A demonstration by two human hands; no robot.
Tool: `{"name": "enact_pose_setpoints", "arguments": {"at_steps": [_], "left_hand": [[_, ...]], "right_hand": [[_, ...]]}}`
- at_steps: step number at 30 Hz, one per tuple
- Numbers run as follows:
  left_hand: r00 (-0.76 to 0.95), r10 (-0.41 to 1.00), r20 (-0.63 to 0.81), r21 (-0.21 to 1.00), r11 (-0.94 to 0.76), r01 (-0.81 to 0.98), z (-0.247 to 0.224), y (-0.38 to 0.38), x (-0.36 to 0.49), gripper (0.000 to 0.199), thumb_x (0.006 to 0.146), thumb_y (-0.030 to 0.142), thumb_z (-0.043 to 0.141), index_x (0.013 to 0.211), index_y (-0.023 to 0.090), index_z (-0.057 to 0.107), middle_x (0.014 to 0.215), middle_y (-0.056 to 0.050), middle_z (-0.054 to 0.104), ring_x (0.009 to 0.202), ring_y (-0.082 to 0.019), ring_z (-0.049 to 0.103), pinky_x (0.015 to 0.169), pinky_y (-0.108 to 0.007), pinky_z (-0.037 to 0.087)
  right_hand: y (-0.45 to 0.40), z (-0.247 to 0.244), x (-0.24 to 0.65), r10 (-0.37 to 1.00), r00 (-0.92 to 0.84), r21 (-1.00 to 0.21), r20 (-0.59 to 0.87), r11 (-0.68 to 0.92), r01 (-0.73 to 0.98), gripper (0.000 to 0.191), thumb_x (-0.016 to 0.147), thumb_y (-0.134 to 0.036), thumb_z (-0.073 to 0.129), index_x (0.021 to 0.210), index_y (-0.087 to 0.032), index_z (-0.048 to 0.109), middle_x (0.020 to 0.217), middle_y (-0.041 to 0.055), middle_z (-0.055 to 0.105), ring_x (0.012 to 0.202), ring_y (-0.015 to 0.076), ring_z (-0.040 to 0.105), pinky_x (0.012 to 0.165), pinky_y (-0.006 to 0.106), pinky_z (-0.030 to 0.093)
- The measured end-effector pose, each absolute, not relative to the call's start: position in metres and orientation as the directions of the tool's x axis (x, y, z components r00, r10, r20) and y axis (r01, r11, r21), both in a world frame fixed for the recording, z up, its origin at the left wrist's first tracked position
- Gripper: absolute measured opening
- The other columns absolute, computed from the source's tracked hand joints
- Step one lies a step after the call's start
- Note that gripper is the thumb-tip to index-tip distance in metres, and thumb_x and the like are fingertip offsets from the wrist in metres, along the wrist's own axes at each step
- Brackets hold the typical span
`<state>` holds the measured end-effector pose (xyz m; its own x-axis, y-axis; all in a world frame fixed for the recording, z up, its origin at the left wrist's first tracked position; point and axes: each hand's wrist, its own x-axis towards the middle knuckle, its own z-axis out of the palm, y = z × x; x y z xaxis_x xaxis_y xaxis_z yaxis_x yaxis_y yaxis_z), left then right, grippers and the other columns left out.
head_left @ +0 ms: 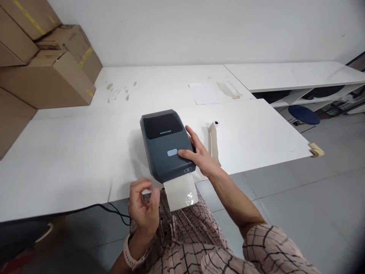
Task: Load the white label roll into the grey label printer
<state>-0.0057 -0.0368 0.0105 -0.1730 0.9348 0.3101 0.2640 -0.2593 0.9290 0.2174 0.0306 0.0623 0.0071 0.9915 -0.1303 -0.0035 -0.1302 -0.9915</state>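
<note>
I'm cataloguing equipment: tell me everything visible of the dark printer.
The printer is boxy, dark blue-grey, plastic-looking, with a glossy black panel bearing pale lettering, and a light-blue button. A white sheet extends from its near end. It is turned slightly, near the front edge of the table; whether lifted is unclear. The right hand holds its side, thumb at the button.

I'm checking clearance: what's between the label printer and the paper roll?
The head view shows the right hand between the label printer and paper roll.

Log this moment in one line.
right hand: on printer, thumb at button; left hand: empty, half-curled; white strip: at printer's near edge; roll: on table
</note>
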Motion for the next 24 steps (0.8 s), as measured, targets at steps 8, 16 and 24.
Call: {"name": "enact_pose_setpoints", "arguments": {"at_steps": [8, 16, 24], "left_hand": [[0.163, 0.976, 0.142, 0.984, -0.158, 0.087, 0.023, -0.002, 0.007, 0.084, 0.104, 0.05, 0.058, 0.173, 0.041, 0.011, 0.183, -0.004, 0.013, 0.167, -0.035, 0.022, 0.132, -0.051, 0.032], [0.137, 0.974, 0.182, 0.981, -0.189, 0.045, 0.015, -0.003, 0.015, 0.102, 0.095, 0.05, 0.073, 0.174, 0.037, 0.01, 0.184, -0.007, 0.008, 0.168, -0.037, 0.017, 0.134, -0.051, 0.031], [-0.003, 0.955, 0.295, 0.954, -0.295, 0.045, -0.007, -0.002, 0.009, 0.063, 0.109, 0.061, 0.035, 0.168, 0.04, 0.036, 0.181, 0.002, 0.025, 0.169, -0.027, 0.018, 0.138, -0.046, 0.023]], "right_hand": [[0.045, 0.087, 0.217, 0.955, -0.073, -0.954, -0.287, -0.291, -0.064, 0.133, 0.069, -0.04, 0.09, 0.173, -0.033, 0.008, 0.167, 0.0131, 0.043, 0.144, 0.0404, 0.053, 0.119, 0.061, 0.05], [0.05, 0.088, 0.217, 0.964, -0.066, -0.963, -0.259, -0.263, -0.061, 0.132, 0.069, -0.038, 0.089, 0.174, -0.035, 0.008, 0.167, 0.0101, 0.045, 0.147, 0.0405, 0.05, 0.122, 0.062, 0.046], [0.003, 0.007, 0.211, 0.998, 0.062, -1.0, -0.009, -0.01, 0.017, 0.086, 0.099, -0.085, 0.028, 0.172, -0.041, 0.016, 0.182, -0.0051, 0.02, 0.169, 0.0276, 0.017, 0.137, 0.055, 0.023]]}}
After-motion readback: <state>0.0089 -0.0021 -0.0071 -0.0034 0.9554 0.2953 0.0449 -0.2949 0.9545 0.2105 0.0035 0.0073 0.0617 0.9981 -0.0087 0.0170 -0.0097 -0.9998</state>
